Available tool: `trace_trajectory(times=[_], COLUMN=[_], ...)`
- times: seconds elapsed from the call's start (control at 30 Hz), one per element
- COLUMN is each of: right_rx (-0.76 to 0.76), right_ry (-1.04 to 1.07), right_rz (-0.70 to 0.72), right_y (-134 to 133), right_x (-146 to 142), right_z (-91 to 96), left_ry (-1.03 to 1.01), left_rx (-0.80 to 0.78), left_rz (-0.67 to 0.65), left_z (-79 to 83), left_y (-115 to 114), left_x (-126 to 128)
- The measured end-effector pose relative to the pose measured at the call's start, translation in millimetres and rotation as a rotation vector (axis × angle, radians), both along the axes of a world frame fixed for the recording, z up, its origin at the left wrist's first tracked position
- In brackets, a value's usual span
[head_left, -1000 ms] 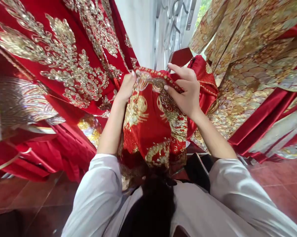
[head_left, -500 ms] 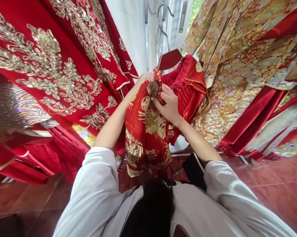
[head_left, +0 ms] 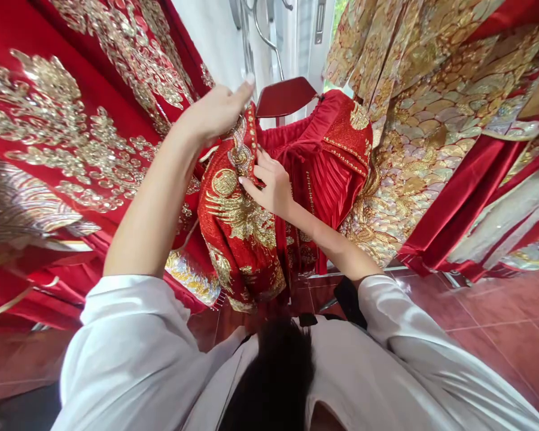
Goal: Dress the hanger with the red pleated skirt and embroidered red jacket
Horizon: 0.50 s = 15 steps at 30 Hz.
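Observation:
A red jacket with gold embroidery (head_left: 224, 209) is draped on a dark red hanger (head_left: 287, 97), its beaded front edge turned toward me. At the left, my left hand (head_left: 218, 111) is over the top of the jacket by the collar, thumb stretched out and the other fingers mostly hidden, seemingly closed on the cloth. My right hand (head_left: 271, 182) pinches the beaded front edge between thumb and fingers. Pleated red satin (head_left: 336, 185) shows inside, beside the right hand. The far shoulder, with a gold round motif, sits on the hanger's right end.
Red gowns with silver-gold sequin work (head_left: 94, 126) hang close on the left. Gold scale-patterned garments (head_left: 413, 149) hang on the right. Behind the hanger are metal hooks (head_left: 264, 36) and a white door frame (head_left: 316, 48). Red tiles (head_left: 498, 317) cover the floor.
My left hand has come up from behind the jacket to its top edge, thumb now out. The jacket and my right hand have shifted left in view, and more of the pleated inside shows.

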State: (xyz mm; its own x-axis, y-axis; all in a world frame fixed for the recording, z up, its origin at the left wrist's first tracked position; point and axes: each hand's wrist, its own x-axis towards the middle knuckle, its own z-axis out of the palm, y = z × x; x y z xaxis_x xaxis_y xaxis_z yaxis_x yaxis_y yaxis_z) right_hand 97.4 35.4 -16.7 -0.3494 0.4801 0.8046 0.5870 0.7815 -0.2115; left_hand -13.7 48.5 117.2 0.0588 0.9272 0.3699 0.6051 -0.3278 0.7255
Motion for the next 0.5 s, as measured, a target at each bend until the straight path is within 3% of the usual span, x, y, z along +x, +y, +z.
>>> trace_trajectory(times=[0.1, 0.27, 0.33, 0.43, 0.47, 0.5], right_rx=[-0.035, -0.060, -0.018, 0.104, 0.092, -0.017], right_ry=[-0.087, -0.197, -0.073, 0.304, 0.391, 0.356], right_rz=[0.002, 0.057, 0.064, -0.123, -0.254, -0.272], right_y=[1.4, -5.7, -4.6, 19.0, 32.6, 47.8], right_x=[-9.0, -2.7, 23.8, 80.9, 98.9, 114.0], right_z=[1.6, 15.8, 35.5, 81.8, 98.5, 114.0], left_ry=[-0.066, 0.203, 0.192, 0.161, 0.145, 0.124], left_rx=[-0.118, 0.000, 0.006, 0.015, 0.019, 0.024], left_rz=[-0.016, 0.033, -0.024, -0.081, -0.083, -0.075], left_z=[5.4, 11.7, 10.4, 7.2, 6.5, 6.0], left_y=[-2.4, 1.5, 3.6, 6.0, 7.1, 8.7], left_x=[12.0, 23.9, 21.8, 18.0, 17.7, 18.1])
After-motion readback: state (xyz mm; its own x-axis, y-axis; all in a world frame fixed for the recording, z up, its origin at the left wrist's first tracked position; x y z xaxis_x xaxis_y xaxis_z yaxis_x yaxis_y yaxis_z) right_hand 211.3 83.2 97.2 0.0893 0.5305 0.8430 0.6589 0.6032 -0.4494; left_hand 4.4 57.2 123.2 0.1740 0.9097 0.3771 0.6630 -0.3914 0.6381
